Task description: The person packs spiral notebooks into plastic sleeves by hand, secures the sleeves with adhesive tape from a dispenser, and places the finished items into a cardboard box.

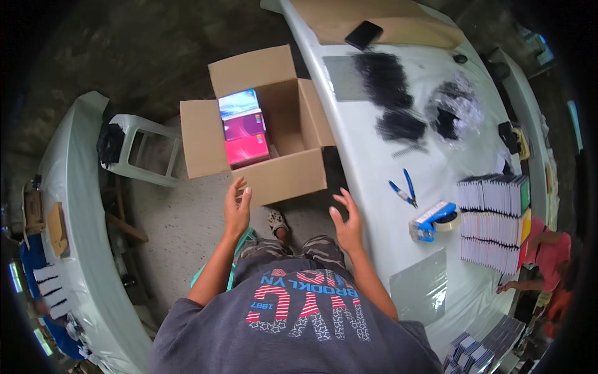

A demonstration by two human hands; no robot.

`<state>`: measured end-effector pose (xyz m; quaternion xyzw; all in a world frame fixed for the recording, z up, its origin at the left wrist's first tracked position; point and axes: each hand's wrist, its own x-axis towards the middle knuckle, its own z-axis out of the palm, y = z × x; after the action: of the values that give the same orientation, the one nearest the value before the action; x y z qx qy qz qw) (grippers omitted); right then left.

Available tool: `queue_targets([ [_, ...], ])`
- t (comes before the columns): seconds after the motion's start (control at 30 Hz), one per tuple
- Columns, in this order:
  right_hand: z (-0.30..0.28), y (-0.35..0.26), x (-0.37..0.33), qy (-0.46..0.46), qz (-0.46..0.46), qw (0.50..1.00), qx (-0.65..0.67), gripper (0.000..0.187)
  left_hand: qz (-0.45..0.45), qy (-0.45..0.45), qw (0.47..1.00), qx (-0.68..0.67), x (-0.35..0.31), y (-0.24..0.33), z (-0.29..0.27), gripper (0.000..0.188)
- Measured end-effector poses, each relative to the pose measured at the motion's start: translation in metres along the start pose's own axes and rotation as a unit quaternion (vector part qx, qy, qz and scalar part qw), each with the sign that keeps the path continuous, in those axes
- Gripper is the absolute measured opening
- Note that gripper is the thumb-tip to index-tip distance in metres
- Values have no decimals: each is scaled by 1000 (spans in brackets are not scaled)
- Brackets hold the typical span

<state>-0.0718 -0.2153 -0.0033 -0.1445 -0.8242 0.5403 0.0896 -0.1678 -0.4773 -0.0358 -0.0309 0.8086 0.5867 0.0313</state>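
L hand (237, 209) & R hand (347, 224) are held unclenched nr box (280, 179), nothing gripped. Flaps (203, 138) are folded out, prob. for easy access; packs (244, 126) are lined up along box's L inner side, prob. saving room.

White-covered tabletop (374, 206) on the right: brown paper (405, 23) at the far end, then black coils (381, 78), crumpled clear plastic (466, 109), blue-handled pliers (410, 199), a blue tape dispenser (433, 216), rows of notebooks (489, 227) and, nearer, a clear sheet (420, 287).

Head-worn fisheye, facing steeply down; shirt (299, 315) nearest, open carton (286, 178) farther out.
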Motion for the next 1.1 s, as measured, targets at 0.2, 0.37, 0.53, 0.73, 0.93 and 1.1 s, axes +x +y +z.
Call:
queue_targets([
  [0.2,155,14,145,-96,59,988,105,57,-1,5,1000,-27,77,9,-35,42],
  [0.37,252,54,238,-81,95,990,58,68,-33,-14,998,-51,94,18,-37,42],
  [0.53,311,76,281,-102,168,980,-39,80,-98,-36,993,-46,85,0,-42,40],
  [0.73,298,105,288,-164,235,957,38,92,-169,108,979,26,98,-27,-37,38],
  [0.93,272,240,295,-91,619,739,248,91,-137,161,957,196,150,-48,-25,55],
  [1.1,316,247,274,-224,583,743,242,90,-212,104,913,332,179,-68,-21,89],
])
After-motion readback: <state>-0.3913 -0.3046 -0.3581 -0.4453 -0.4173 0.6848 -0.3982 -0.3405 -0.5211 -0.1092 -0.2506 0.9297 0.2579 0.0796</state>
